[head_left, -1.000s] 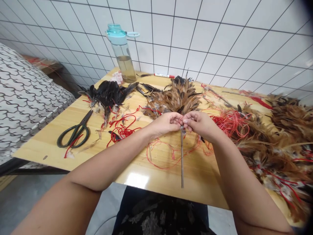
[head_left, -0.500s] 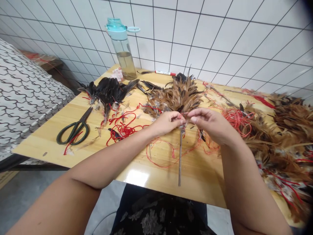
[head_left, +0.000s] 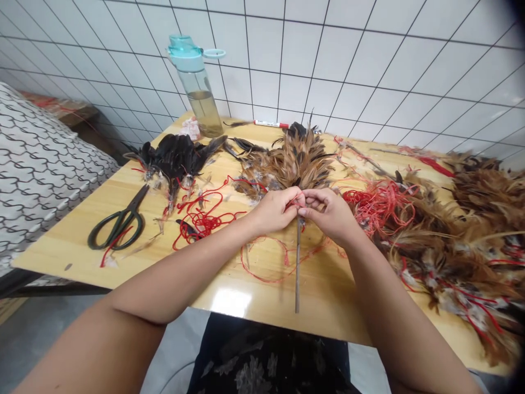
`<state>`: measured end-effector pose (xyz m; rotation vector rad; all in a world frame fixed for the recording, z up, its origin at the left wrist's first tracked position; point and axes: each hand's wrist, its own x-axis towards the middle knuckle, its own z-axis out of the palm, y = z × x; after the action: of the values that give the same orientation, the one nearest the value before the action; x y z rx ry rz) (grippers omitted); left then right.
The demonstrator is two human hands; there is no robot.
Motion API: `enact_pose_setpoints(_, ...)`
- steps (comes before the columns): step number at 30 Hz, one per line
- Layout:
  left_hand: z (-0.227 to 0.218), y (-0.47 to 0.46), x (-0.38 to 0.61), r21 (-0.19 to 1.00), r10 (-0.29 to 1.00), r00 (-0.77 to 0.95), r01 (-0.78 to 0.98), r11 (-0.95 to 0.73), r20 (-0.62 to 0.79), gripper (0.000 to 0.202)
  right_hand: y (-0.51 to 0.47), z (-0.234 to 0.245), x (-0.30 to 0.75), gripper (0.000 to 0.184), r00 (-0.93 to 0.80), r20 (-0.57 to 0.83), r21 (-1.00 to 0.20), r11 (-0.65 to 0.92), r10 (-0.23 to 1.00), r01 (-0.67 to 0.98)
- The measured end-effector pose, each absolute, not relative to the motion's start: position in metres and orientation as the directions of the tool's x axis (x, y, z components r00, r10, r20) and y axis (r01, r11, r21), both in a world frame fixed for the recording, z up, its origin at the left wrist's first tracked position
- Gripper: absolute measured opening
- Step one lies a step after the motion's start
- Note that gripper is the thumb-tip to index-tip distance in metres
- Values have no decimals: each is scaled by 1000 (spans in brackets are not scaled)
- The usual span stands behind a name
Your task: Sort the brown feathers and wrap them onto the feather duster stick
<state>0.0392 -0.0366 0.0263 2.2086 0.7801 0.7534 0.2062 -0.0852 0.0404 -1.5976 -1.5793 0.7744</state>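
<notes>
My left hand (head_left: 274, 210) and my right hand (head_left: 330, 213) meet over the middle of a wooden table (head_left: 123, 262), both with fingers curled. Between them they pinch the top of a thin stick (head_left: 297, 268) that points back toward me, at the base of a fan of brown feathers (head_left: 299, 158). Red string (head_left: 270, 262) runs from the pinch and loops on the table below my hands.
Green-handled scissors (head_left: 117, 223) lie at the left. Black feathers (head_left: 174, 156) and a tangle of red string (head_left: 197, 216) sit beyond them. A water bottle (head_left: 199, 87) and a marker (head_left: 268, 124) stand by the tiled wall. Heaped brown feathers (head_left: 459, 230) cover the right side.
My right hand drew away to the right half a second ago and has come back against my left hand at the stick's top. The stick stays in place.
</notes>
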Motion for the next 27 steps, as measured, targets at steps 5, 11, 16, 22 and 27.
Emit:
enact_pose_setpoints(5, 26, -35, 38, 701, 657, 673, 284, -655, 341, 8, -84, 34, 212, 40, 43, 49, -915, 28, 998, 403)
enact_pose_setpoints(11, 21, -34, 39, 727, 654, 670, 244, -642, 353, 9, -82, 30, 213, 29, 45, 80, -933, 58, 996, 356)
enact_pose_setpoints(16, 18, -32, 40, 790, 720, 623, 257, -557, 305, 9, -83, 29, 208, 3, 28, 170, -770, 115, 985, 627)
enact_pose_setpoints(22, 20, -32, 41, 802, 755, 594, 289, -522, 277, 10, -90, 34, 204, 12, -26, 229, -426, 124, 973, 896)
enact_pose_setpoints(27, 18, -34, 42, 788, 746, 582, 269, -554, 326, 8, -99, 43, 197, 26, -94, 205, -96, 116, 974, 989)
